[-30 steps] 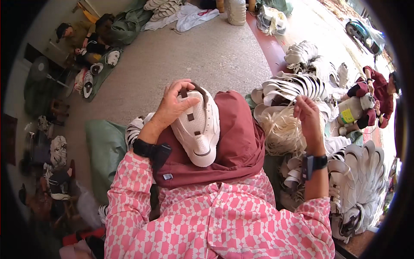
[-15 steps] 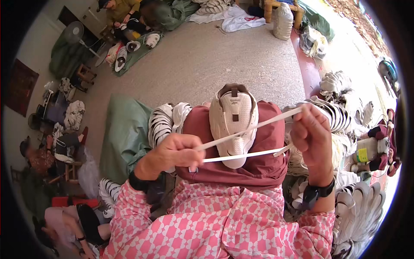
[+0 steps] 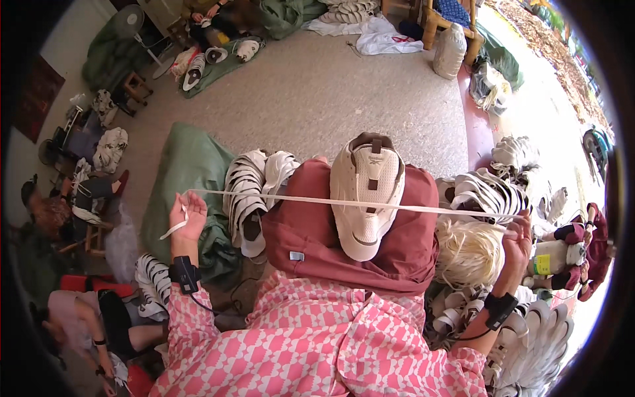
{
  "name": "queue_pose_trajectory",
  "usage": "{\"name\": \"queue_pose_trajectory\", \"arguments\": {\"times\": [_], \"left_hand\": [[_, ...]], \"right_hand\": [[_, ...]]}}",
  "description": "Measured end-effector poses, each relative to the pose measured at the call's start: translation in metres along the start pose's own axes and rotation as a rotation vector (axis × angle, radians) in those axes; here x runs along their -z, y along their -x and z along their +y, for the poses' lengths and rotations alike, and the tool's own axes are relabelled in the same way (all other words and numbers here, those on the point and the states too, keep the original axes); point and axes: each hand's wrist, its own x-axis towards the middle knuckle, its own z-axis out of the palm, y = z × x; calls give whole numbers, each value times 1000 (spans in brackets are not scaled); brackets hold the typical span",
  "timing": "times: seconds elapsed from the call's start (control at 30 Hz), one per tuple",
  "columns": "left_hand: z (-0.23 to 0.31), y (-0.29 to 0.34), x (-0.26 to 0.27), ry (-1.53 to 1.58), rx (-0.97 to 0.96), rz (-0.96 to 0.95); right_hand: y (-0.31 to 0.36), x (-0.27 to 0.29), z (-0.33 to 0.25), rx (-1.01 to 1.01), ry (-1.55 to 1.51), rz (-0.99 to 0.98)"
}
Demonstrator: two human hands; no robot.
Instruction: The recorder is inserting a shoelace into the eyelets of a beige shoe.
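The left hand (image 3: 188,218) and right hand (image 3: 517,243) are far apart, each pinching the lace (image 3: 367,204). It looks tight above the shoe (image 3: 368,228), which sits on the red cloth (image 3: 299,225). A weak pinch might let the lace slip; if the cloth shifts, the shoe might slide.

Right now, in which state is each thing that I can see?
White lace: stretched nearly straight, short tail loose
Left hand: gripping the white lace
Right hand: gripping the white lace
Red cloth: draped, wrinkled
Shoe: unlaced, resting on the red cloth
Pale laces: bunched together
Shoe parts: stacked
Fan: upright, motion unclear
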Motion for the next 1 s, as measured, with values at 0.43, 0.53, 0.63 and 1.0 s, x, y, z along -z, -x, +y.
{"name": "queue_pose_trajectory", "arguments": {"times": [0.43, 0.53, 0.63, 1.0], "left_hand": [[34, -17, 2, 44, -236, -129], [4, -6, -54, -162, -207, -351], [-75, 20, -116, -851, -388, -595], [-257, 66, -206, -1605, -832, -1203]], "right_hand": [[42, 78, -213, 817, 544, 298], [15, 54, -117, 1088, 1483, 149], [-38, 4, 23, 763, 1308, 83], [-103, -42, 304, 431, 1694, -384]]}}
